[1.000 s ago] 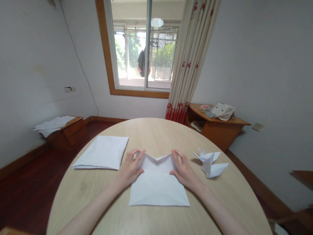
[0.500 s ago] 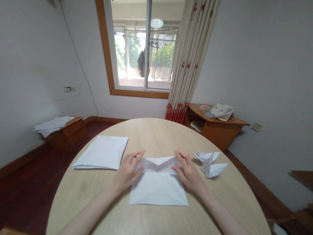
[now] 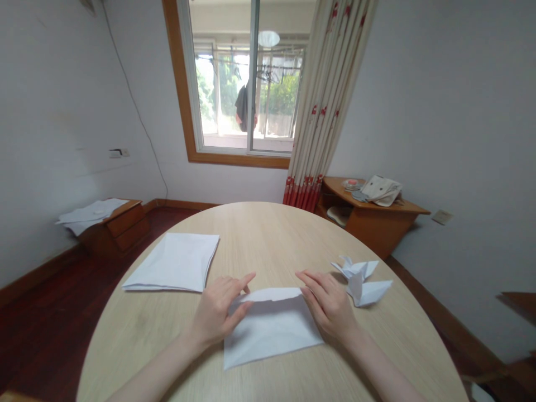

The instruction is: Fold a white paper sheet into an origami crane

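Observation:
A white paper sheet [image 3: 271, 326] lies folded on the round wooden table [image 3: 268, 234] in front of me. My left hand [image 3: 220, 310] rests on its left upper corner, fingers stretched out and pressing the fold. On the right upper corner lies my right hand [image 3: 329, 304], fingers also extended flat on the paper. The fold's top edge runs between my fingertips.
A stack of white paper sheets [image 3: 173, 261] sits at the table's left. Folded paper figures [image 3: 360, 279] lie at the right. Beyond the table stand a low drawer unit [image 3: 115, 223] with papers, a corner cabinet [image 3: 371, 215] with a bag, a window and a curtain.
The paper's raised top flaps have been folded down toward me and flattened. Both hands moved nearer to me along with the fold, going from pinching the corners to pressing flat.

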The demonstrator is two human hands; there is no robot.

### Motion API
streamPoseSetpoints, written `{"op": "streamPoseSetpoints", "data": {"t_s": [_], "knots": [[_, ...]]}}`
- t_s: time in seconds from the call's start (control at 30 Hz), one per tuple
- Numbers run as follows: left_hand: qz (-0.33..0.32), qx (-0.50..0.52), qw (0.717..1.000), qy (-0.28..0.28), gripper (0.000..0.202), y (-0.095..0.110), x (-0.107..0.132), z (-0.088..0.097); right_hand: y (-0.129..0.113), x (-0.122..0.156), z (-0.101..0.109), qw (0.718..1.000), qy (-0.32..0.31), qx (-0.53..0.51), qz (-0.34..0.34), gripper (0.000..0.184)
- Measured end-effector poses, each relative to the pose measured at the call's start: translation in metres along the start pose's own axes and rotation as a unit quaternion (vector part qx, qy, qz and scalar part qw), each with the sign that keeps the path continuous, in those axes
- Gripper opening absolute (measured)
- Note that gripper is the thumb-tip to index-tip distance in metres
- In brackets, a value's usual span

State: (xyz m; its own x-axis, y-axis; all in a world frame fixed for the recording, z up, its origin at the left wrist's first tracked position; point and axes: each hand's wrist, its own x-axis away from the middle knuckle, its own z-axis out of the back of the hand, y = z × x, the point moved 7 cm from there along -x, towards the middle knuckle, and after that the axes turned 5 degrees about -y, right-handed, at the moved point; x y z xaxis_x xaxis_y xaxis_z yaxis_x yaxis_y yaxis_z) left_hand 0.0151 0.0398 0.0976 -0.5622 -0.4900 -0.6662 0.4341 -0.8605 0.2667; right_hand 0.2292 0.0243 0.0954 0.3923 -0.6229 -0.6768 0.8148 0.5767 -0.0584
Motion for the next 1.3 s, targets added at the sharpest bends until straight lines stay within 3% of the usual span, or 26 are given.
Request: {"op": "streamPoseSetpoints", "data": {"t_s": [0.33,0.57,0.77,1.1,1.3], "knots": [[0.014,-0.013,1.000,-0.022,0.022,0.008,0.000,-0.012,-0.021,-0.007,-0.005,0.997,-0.048,-0.025,0.059,0.026],[0.076,-0.033,0.988,-0.129,0.023,0.002,0.003,-0.032,-0.025,-0.001,-0.033,0.980,-0.191,-0.044,0.024,0.031],[0.086,-0.050,0.977,-0.188,0.025,-0.002,0.008,-0.044,-0.022,0.007,-0.047,0.973,-0.226,-0.047,0.001,0.031],[0.097,-0.050,0.973,-0.202,0.011,-0.013,0.019,-0.074,-0.030,0.016,-0.068,0.960,-0.275,-0.051,-0.011,0.032],[0.121,-0.022,0.973,-0.196,0.021,-0.017,0.026,-0.085,-0.027,0.021,-0.079,0.954,-0.286,-0.076,-0.054,0.042]]}}
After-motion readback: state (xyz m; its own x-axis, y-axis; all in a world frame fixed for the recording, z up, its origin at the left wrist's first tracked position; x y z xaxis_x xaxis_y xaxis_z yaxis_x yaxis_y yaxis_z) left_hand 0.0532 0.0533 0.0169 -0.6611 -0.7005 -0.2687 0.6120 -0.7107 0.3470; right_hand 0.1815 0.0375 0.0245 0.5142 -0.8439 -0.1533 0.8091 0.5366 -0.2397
